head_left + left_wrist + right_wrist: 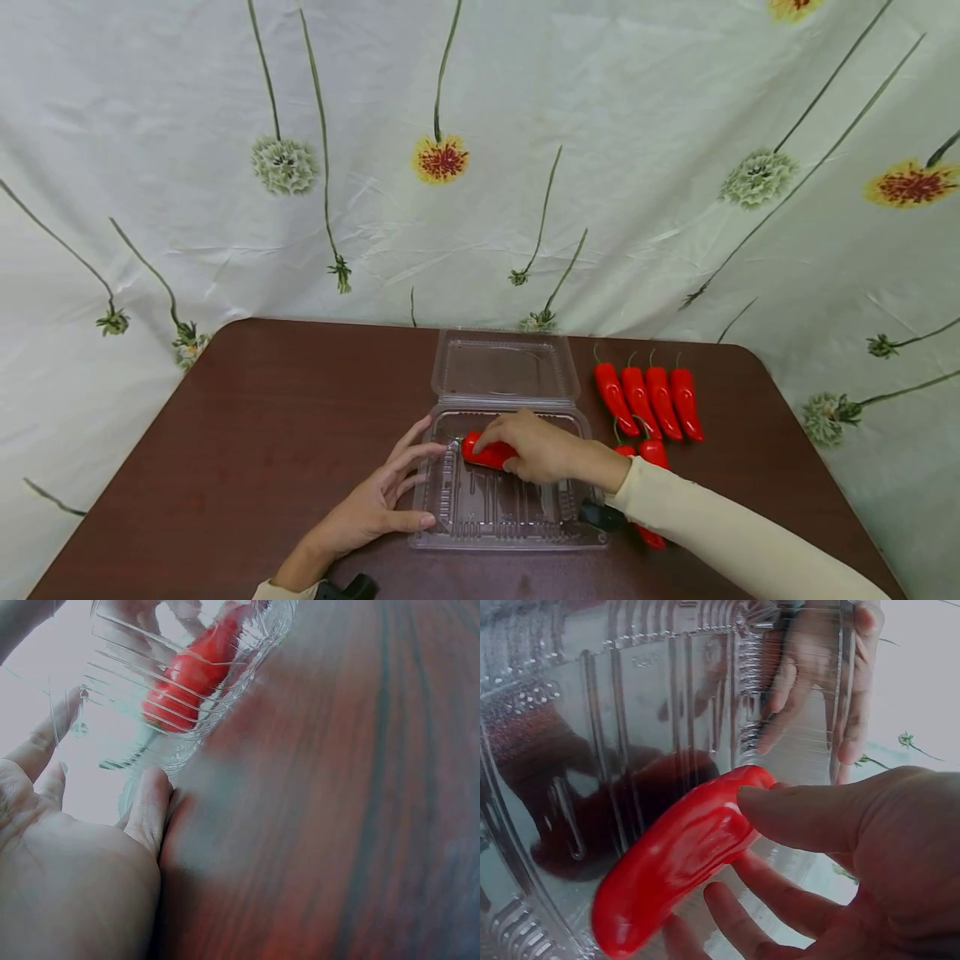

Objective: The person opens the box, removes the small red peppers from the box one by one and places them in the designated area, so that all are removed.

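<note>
A clear plastic clamshell box [517,537] lies open on the brown table [285,417], its lid [504,367] folded back. My right hand [536,446] holds a red chili pepper [487,455] inside the box's left part; the pepper [675,862] sits between thumb and fingers. My left hand [375,500] rests on the table with straight fingers touching the box's left wall [161,750]; the pepper [191,671] shows through that wall. Several more red peppers [648,400] lie in a row right of the box, and others [651,454] are partly hidden behind my right forearm.
A white flowered cloth [480,167] hangs behind the table and drapes past its sides. The table's left half is bare brown wood. A black wrist strap [600,515] sits on my right forearm by the box's front right corner.
</note>
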